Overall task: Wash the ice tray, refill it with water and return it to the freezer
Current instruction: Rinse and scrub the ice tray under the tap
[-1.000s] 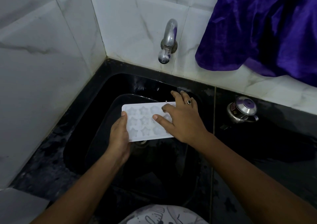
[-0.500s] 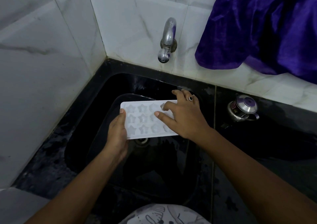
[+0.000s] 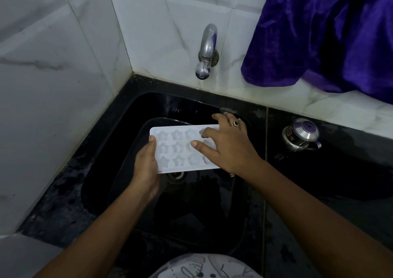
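Hardly anything is shifted since a second ago, tbh: the ice tray [image 3: 176, 148] is carried a touch nearer the back wall of the sink [image 3: 170, 105], and the same grip is kept by both hands. It's held pretty much flat in the air over the black sink, right above the drain [image 3: 176, 174], with the star moulds facing up. It's kept forward of the tap [image 3: 207, 50], which is fixed to the tiled wall [image 3: 148, 33] behind the sink's back edge.

The tray's left short end is gripped by the left hand [image 3: 146, 167]. The thumb is laid on the top rim and the other fingers are tucked underneath, out of sight. The right end is covered by the right hand [image 3: 229, 148], with the fingers curled onto it. The index tip is dug into a mould in the far row, the thumb tip is pressed on the middle row, and the other fingers are hooked past the far rim. A dark-stoned ring [image 3: 235, 123] is worn on that hand.

Off to the right, a small steel pot [image 3: 302, 135] with a purple-topped lid is parked on the black desk [image 3: 340, 192] near its back edge, well apart from the tray. A purple cloth [image 3: 329, 33] is hung down the wall above that edge.
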`<state>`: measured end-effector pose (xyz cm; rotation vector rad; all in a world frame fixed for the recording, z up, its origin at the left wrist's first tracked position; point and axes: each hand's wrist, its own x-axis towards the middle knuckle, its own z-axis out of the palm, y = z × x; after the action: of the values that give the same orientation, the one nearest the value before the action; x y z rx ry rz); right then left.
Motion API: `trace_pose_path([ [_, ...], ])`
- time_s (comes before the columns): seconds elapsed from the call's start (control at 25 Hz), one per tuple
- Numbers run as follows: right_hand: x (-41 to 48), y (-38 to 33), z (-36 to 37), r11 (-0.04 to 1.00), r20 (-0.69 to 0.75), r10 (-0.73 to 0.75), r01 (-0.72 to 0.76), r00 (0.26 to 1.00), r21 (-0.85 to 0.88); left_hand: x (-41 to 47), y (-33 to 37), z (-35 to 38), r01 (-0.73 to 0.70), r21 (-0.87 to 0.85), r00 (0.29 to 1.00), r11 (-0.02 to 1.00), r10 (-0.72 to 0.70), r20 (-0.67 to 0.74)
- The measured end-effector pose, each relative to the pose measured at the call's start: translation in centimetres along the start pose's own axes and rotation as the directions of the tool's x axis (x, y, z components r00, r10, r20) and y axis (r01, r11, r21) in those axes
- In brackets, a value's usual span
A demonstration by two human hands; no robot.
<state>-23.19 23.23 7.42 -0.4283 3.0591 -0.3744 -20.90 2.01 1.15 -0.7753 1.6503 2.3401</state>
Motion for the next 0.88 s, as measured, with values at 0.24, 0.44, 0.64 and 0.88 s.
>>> trace_pose_path([
  [0.24,-0.22,-0.02,-0.01,1.0,0.014,0.005,-0.005,1.0,0.002,-0.05,0.13,-0.06,-0.023,-0.011,1.0,1.0,0.023,0.013],
  [0.44,-0.03,-0.25,0.0,0.999,-0.008,0.032,-0.032,0.999,-0.023,-0.16,-0.26,0.06,-0.005,-0.011,0.999,1.0,0.005,0.037],
  [0.64,-0.08,0.12,-0.17,1.0,0.011,0.01,-0.01,1.0,-0.025,-0.1,-0.38,-0.31,-0.003,0.006,1.0,1.0,0.003,0.023],
  [0.88,0.09,0.12,-0.16,1.0,0.029,-0.013,0.013,0.999,0.0,-0.1,-0.21,-0.3,-0.012,0.008,1.0,1.0,0.011,0.016],
])
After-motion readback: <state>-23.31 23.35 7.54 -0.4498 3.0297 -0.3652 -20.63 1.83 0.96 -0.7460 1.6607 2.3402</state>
